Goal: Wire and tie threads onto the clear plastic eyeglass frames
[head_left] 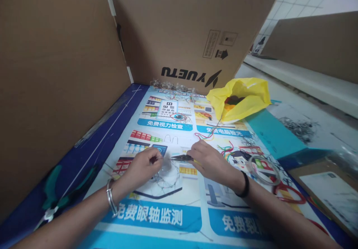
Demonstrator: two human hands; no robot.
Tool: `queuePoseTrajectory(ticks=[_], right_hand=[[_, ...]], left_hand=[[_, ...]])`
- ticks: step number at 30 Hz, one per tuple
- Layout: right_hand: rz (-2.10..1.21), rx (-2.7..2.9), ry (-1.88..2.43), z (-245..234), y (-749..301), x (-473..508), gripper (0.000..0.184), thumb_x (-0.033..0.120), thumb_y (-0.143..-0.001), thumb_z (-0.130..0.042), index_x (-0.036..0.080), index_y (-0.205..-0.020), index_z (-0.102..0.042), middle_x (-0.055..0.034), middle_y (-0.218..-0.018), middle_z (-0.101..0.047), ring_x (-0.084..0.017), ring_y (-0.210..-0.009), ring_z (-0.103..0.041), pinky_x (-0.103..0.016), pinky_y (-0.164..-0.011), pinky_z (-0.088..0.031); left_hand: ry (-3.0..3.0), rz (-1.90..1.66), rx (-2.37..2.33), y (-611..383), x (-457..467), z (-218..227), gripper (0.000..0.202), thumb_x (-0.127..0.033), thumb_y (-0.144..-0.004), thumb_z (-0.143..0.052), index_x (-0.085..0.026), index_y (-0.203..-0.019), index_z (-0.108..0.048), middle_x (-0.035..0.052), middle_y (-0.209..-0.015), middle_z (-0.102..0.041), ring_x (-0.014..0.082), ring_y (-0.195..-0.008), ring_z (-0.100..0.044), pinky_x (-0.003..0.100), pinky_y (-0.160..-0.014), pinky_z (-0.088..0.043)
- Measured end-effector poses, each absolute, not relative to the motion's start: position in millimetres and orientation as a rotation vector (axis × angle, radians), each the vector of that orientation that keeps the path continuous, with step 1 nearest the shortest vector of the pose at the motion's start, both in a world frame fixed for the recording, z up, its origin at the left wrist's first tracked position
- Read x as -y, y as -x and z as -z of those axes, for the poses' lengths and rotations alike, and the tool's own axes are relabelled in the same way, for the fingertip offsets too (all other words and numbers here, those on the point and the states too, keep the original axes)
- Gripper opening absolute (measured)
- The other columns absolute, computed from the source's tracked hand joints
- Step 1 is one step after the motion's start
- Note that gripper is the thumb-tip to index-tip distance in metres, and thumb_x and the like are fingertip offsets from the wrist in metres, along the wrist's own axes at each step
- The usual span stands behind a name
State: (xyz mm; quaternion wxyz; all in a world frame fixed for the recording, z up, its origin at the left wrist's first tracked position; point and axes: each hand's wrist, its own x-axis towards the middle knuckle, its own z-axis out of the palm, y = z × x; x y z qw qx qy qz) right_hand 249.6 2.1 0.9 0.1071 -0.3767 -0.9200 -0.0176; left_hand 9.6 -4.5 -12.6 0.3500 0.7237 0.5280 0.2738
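Note:
My left hand [148, 164] is closed in a pinch, a metal bangle on its wrist. What its fingers grip is too small to make out. Wrapped around the handles of small needle-nose pliers [181, 157] is my right hand [208, 160], with a black band at the wrist. The dark jaws point left, their tips just short of my left fingertips. Below and between both hands a loop of thin wire [169, 187] shows faintly against the printed poster [192, 189].
Green-handled pliers [53, 197] lie at the left. A yellow bag [246, 100] stands open at the back right. Near my right forearm are a clear ring-shaped roll [264, 170] and red-handled scissors [291, 194]. Cardboard walls [179, 29] enclose the left and back; wire scraps [173, 86] line the back.

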Motion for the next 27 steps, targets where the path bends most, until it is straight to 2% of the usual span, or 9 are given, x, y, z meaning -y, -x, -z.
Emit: queuePoseTrajectory(ticks=[7,12,14,19,27], right_hand=[[0.319,2.688,1.136,1.1,-251.8,-1.0,0.011,0.013,-0.085,-0.047,0.018,-0.081,-0.057,-0.0036,-0.075,-0.054,-0.018,-0.078,-0.044,-0.028,-0.069,-0.036],[0.508,2.702,1.129,-1.3,-253.4,1.0,0.012,0.015,-0.087,-0.046,0.018,-0.093,-0.056,-0.0046,-0.079,-0.053,-0.019,-0.079,-0.042,-0.03,-0.069,-0.034],[0.515,2.695,1.128,-2.6,-253.6,0.8,0.013,0.015,-0.087,-0.045,0.018,-0.094,-0.056,-0.0046,-0.079,-0.052,-0.019,-0.078,-0.042,-0.03,-0.071,-0.034],[0.409,2.704,1.124,-3.2,-253.4,-2.5,0.014,0.011,-0.086,-0.044,0.017,-0.081,-0.056,-0.0045,-0.076,-0.051,-0.018,-0.078,-0.041,-0.031,-0.075,-0.033],[0.323,2.716,1.107,0.5,-247.6,-1.3,0.015,0.012,-0.086,-0.043,0.017,-0.082,-0.056,-0.005,-0.078,-0.052,-0.018,-0.079,-0.041,-0.03,-0.073,-0.033]], left_hand=[[-1.967,-0.665,-1.346,-10.0,5.2,9.5,0.011,-0.018,-0.074,-0.047,-0.018,-0.065,-0.053,-0.0016,-0.066,-0.054,0.0121,-0.064,-0.05,0.023,-0.058,-0.037],[-2.071,-0.645,-1.378,-8.5,6.1,6.3,0.01,-0.017,-0.074,-0.047,-0.018,-0.066,-0.053,-0.0009,-0.067,-0.054,0.0129,-0.066,-0.05,0.024,-0.059,-0.036],[-2.091,-0.639,-1.373,-7.6,5.6,5.7,0.01,-0.017,-0.074,-0.047,-0.018,-0.066,-0.053,-0.0008,-0.068,-0.055,0.013,-0.067,-0.05,0.024,-0.06,-0.036],[-2.017,-0.631,-1.379,-6.6,2.8,6.7,0.011,-0.017,-0.074,-0.046,-0.018,-0.066,-0.052,-0.0016,-0.066,-0.055,0.0122,-0.064,-0.051,0.024,-0.059,-0.036],[-2.0,-0.598,-1.369,-6.6,3.1,6.7,0.012,-0.019,-0.075,-0.045,-0.019,-0.066,-0.052,-0.0016,-0.067,-0.055,0.0122,-0.064,-0.05,0.024,-0.057,-0.034]])
